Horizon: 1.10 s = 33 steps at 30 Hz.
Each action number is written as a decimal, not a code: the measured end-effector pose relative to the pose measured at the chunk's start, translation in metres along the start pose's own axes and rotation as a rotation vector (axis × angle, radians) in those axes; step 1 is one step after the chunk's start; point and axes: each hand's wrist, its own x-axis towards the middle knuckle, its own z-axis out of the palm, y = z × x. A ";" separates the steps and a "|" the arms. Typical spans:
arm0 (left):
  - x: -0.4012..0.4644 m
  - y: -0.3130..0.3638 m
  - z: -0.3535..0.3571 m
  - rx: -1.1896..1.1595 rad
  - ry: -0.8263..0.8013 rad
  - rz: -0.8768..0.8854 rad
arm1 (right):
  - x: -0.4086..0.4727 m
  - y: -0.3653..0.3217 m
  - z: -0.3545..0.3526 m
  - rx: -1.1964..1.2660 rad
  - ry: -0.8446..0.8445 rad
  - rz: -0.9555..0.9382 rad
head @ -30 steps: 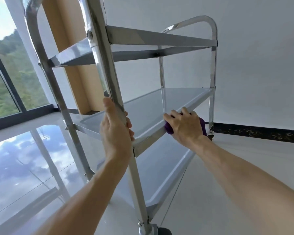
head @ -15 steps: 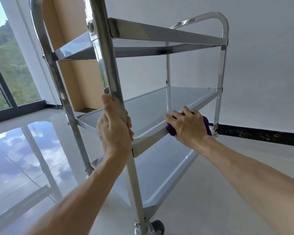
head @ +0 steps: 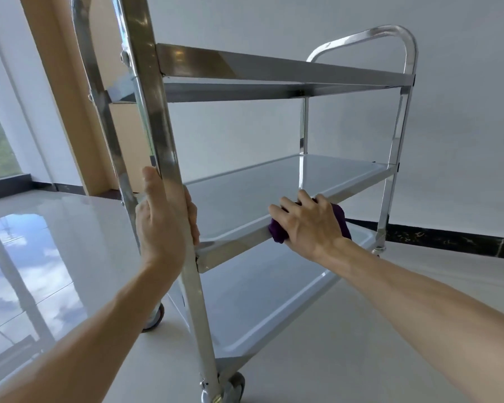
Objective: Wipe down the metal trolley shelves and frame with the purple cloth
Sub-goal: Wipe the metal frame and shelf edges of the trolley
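A shiny metal trolley (head: 288, 74) with three shelves stands on wheels in front of me. My left hand (head: 163, 216) grips its near upright post at the height of the middle shelf (head: 245, 196). My right hand (head: 312, 225) holds the bunched purple cloth (head: 278, 231) and presses it on the front rim of the middle shelf, about halfway along. Most of the cloth is hidden under that hand; purple shows at its left and upper right.
Glossy pale floor tiles (head: 346, 359) surround the trolley. A white wall with a dark skirting strip (head: 448, 239) runs behind it. A tan wooden panel (head: 58, 91) and a window stand at the left. A castor wheel (head: 234, 388) sits near my feet.
The view has swung left and lower, so the trolley sits more to the right. My right hand with the cloth stays on the middle shelf's front rim; my left hand keeps its grip on the post.
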 end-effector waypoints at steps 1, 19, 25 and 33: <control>0.001 0.000 0.001 0.009 -0.004 -0.005 | -0.002 0.002 -0.002 -0.008 -0.012 -0.001; 0.017 -0.017 0.044 -0.070 -0.166 -0.051 | -0.052 0.056 -0.031 -0.103 -0.124 0.027; 0.020 -0.022 0.065 -0.100 -0.190 -0.066 | -0.067 0.076 -0.034 -0.124 -0.136 0.043; 0.025 -0.030 0.096 -0.186 -0.226 -0.133 | -0.091 0.114 -0.041 0.034 -0.153 0.052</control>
